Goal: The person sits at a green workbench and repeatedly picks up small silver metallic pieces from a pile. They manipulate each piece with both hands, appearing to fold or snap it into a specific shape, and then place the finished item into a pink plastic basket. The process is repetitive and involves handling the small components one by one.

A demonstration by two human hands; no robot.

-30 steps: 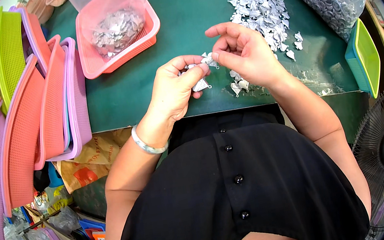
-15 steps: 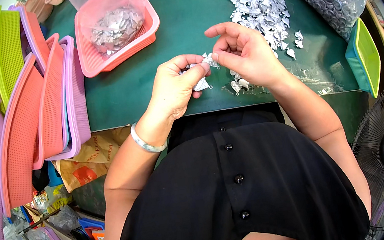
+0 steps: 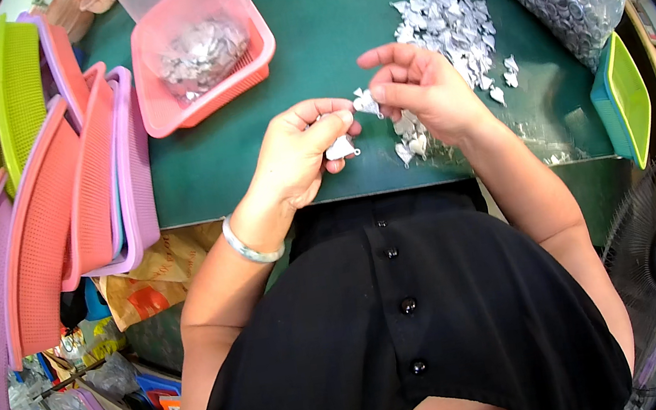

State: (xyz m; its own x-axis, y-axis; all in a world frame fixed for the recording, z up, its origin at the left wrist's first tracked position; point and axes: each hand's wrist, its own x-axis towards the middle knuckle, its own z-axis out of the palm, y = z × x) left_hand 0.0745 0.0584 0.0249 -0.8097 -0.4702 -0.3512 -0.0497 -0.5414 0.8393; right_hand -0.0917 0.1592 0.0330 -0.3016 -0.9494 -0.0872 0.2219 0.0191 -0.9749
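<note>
"Well, where do both hands stand, if we count from the middle of the view?"

"The left hand (image 3: 287, 152) is between eleven and twelve o'clock. Its fingers are curled and its thumb presses down, gripping a pale grey piece (image 3: 339, 149) with a small loop. Whether more are hidden in the palm, I cannot tell. The right hand (image 3: 428, 92) is between one and two o'clock; its thumb and forefinger pinch a leaf-shaped piece (image 3: 365, 102), also grey, at one o'clock."

"Does the left hand touch this one also?"

"Its fingertip is just beside it. Contact I cannot confirm."

"And what could go wrong, in your opinion?"

"The leaf-shaped piece seems held only at its edge, so a loose pinch might drop it on the green table (image 3: 320, 30). At two o'clock lies a small heap (image 3: 413, 143), where a fallen piece would be difficult to recognise."

"And for the left hand?"

"The pale grey piece sticks out below the thumb. If the fingers relax too much, it could slide out."

"Is there some risk farther away?"

"Perhaps. Towards one o'clock spreads a bigger pile (image 3: 445, 21), and a careless knuckle could scatter it. Farther out, at two o'clock, a clear bag of grey rings (image 3: 559, 0) might spill, if something knocks it."
</note>
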